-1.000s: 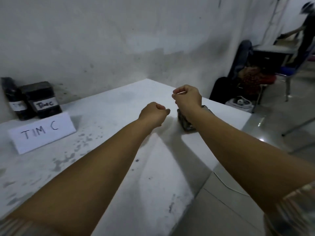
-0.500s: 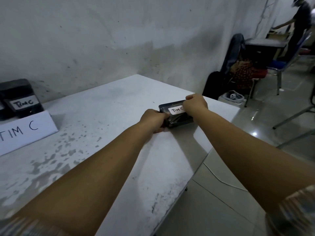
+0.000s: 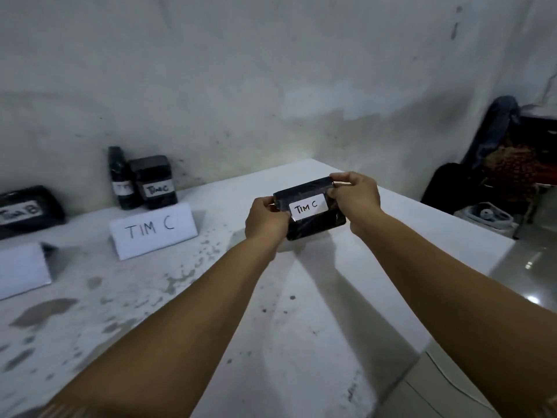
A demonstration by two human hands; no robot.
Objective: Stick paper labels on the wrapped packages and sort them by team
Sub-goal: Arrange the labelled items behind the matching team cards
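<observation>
Both hands, left hand (image 3: pixel 265 220) and right hand (image 3: pixel 355 196), grip the labelled package (image 3: pixel 316 223), ready for the TIM C sign (image 3: pixel 153 230) at nine o'clock.

The scene is dim and cool-toned, with flat, greyish light over the wall (image 3: pixel 241 70) and the tabletop (image 3: pixel 301 312). Soft shadows of the forearms fall on the tabletop beneath them, spreading toward the near edge. Small bright glints of reflected light sit on the glossy floor (image 3: pixel 530 267) at the right. The white label (image 3: pixel 307 209) on the held package is the brightest, crispest patch, its writing legible. Wide-angle distortion stretches the forearms toward the lower corners and bends the edges. The left margin is smeared, and the dark corner at far right is murky with little detail
</observation>
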